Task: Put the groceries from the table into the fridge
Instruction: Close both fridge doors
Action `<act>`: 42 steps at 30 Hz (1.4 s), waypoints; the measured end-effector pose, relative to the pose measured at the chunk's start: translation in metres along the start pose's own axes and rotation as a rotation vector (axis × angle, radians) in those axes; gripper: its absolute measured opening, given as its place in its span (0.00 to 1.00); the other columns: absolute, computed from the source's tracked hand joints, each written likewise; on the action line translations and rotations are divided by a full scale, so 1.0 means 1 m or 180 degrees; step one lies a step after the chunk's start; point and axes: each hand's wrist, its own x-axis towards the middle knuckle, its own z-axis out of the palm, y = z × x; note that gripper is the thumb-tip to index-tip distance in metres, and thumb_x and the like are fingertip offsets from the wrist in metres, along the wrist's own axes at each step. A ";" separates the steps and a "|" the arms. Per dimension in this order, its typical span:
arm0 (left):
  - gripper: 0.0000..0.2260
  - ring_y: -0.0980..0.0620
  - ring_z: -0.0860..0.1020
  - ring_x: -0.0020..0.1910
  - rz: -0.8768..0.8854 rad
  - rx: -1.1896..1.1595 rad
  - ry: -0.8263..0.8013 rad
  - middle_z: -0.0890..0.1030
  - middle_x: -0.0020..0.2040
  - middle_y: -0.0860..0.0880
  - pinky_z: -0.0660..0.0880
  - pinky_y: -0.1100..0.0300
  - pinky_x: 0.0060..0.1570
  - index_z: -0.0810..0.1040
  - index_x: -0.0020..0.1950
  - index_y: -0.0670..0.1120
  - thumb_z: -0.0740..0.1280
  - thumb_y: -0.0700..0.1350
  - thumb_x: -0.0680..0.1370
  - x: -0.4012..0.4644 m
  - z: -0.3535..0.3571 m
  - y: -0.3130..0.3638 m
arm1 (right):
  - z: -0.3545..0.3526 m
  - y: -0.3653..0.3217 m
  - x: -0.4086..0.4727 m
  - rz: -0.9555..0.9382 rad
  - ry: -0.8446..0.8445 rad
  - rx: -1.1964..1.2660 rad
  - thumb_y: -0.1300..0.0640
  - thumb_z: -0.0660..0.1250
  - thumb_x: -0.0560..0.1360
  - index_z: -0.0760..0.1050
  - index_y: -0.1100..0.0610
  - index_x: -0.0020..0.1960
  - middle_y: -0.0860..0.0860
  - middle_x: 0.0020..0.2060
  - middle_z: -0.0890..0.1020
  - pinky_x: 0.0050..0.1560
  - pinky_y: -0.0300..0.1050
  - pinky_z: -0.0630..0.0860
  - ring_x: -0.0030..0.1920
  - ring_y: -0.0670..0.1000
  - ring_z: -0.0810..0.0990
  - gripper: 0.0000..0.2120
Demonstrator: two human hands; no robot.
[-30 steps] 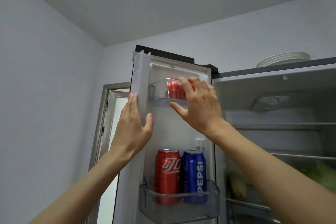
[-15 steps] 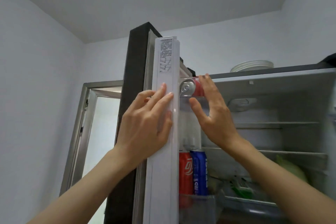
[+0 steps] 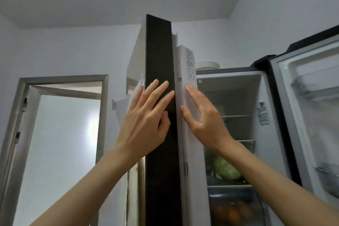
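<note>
Fridge door (image 3: 158,97) swinging shut, both hands flat on it

Left hand (image 3: 145,119) has straight fingers (image 3: 161,88) pressed on the dark outer face, right hand (image 3: 203,117) lies open on the white inner edge just right of them, gripping nothing. Fridge (image 3: 229,73) interior sits right of the right hand, cabbage (image 3: 226,169) on a shelf below it. My take: slide that right hand out before the gap closes, push evenly, and don't slam since door bins rattle.

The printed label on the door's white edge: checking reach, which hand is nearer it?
Right. The right hand lies on the white edge just below the label; the left hand presses the door's dark face.
</note>
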 end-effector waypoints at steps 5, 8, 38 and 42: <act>0.23 0.45 0.69 0.68 -0.0376 -0.0440 -0.0237 0.67 0.71 0.43 0.69 0.52 0.64 0.66 0.71 0.42 0.55 0.50 0.78 -0.010 0.026 0.003 | -0.001 0.017 -0.016 -0.0171 -0.0455 -0.0747 0.36 0.53 0.74 0.53 0.49 0.76 0.46 0.76 0.55 0.69 0.39 0.55 0.74 0.45 0.55 0.34; 0.24 0.48 0.69 0.68 -0.0684 -0.0863 -0.0539 0.63 0.74 0.48 0.67 0.57 0.64 0.60 0.74 0.46 0.53 0.52 0.79 -0.020 0.046 0.009 | 0.002 0.031 -0.025 0.0078 -0.0734 -0.0895 0.33 0.54 0.72 0.45 0.47 0.76 0.44 0.76 0.46 0.68 0.41 0.50 0.75 0.43 0.46 0.39; 0.48 0.48 0.27 0.71 -0.1085 -0.0376 -0.2023 0.23 0.67 0.56 0.33 0.40 0.68 0.28 0.70 0.57 0.64 0.65 0.70 -0.075 0.164 -0.003 | 0.038 0.157 -0.077 -0.0395 -0.1427 -0.3062 0.31 0.39 0.74 0.38 0.53 0.76 0.52 0.75 0.39 0.72 0.58 0.40 0.75 0.52 0.37 0.38; 0.48 0.49 0.25 0.70 -0.1088 -0.0326 -0.2010 0.23 0.67 0.55 0.33 0.38 0.67 0.29 0.71 0.56 0.64 0.65 0.70 -0.074 0.174 -0.001 | 0.039 0.166 -0.075 -0.0230 -0.1580 -0.3113 0.30 0.38 0.73 0.32 0.50 0.75 0.50 0.74 0.34 0.72 0.57 0.34 0.74 0.50 0.31 0.39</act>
